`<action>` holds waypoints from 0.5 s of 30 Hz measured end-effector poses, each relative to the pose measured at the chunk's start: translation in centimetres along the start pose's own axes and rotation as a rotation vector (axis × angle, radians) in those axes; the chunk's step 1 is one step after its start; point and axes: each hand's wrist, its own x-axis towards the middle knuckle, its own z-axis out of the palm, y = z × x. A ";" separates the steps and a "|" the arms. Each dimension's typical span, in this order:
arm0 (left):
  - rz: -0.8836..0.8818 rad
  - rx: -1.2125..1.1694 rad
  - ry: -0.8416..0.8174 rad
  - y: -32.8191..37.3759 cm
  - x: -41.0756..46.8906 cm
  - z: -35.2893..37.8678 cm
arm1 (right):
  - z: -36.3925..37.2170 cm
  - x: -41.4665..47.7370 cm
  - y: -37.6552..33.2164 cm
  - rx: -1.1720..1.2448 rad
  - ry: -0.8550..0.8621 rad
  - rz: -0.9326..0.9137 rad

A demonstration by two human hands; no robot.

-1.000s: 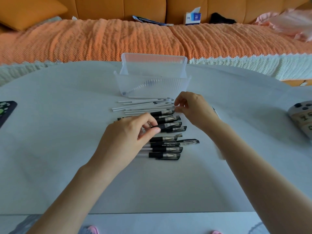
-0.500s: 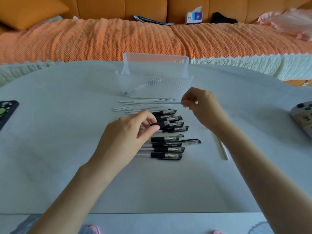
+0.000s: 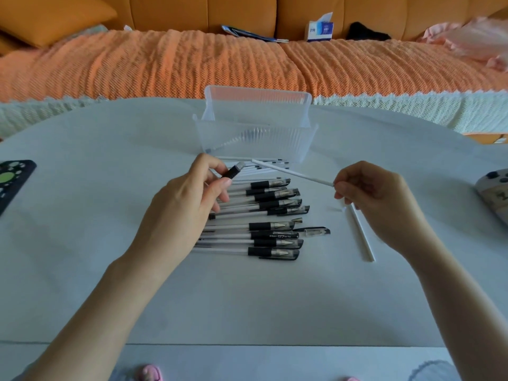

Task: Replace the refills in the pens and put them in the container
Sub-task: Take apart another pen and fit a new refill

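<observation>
**Pen barrel (image 3: pixel 233 171) and white refill (image 3: pixel 292 173) raised**

Open table (image 3: pixel 90 215) lies leftward. The pen barrel is gripped in the left hand (image 3: pixel 187 213), the white refill pinched by the right hand (image 3: pixel 379 199). Both have been lifted off the pen row (image 3: pixel 270 204), near the clear container (image 3: pixel 255 141).

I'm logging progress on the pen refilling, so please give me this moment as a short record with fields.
left hand: grips a pen barrel, lifted off the table
right hand: pinches one end of a white refill, held in the air
container: clear; one pen seems to lie inside
pens on table: a row, side by side
loose parts: a cap, a second refill by the right hand
</observation>
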 end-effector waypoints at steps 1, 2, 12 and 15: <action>-0.001 -0.004 -0.001 0.0 0.0 0.0 | 0.1 0.0 0.0 -0.002 -0.002 0.000; -0.004 -0.008 -0.001 0.0 0.0 0.0 | 0.1 0.0 -0.1 -0.007 -0.003 -0.002; -0.020 -0.019 -0.014 0.4 -0.1 0.0 | -0.2 0.0 -0.5 -0.055 -0.014 -0.017; -0.023 -0.007 -0.022 0.5 -0.1 0.0 | -0.2 0.0 -0.5 -0.063 -0.021 -0.009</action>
